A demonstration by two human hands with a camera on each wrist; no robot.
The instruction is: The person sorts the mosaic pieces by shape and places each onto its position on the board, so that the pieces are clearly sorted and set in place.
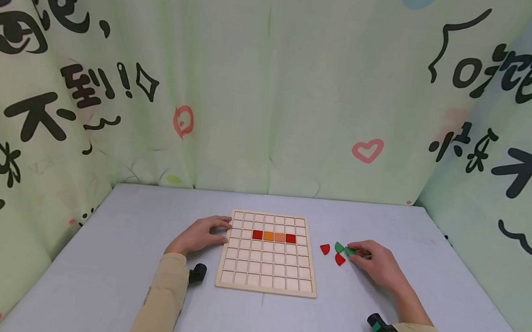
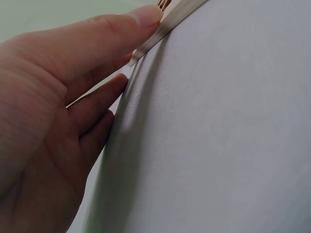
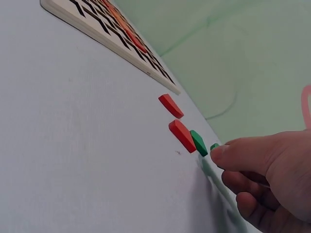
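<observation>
A wooden grid board lies on the table, with a row of red and orange square tiles in its upper part. At the board's left edge rests my left hand, thumb and fingers extended; the left wrist view shows the thumb against the wooden edge. To the right of the board, my right hand pinches a green rounded wedge piece between thumb and fingers. Beside it lie another green wedge and two red wedges, one nearer the board and one below.
The white-covered table extends to a pale green curtain behind and at both sides. Dark wrist devices sit by the left sleeve and the right sleeve.
</observation>
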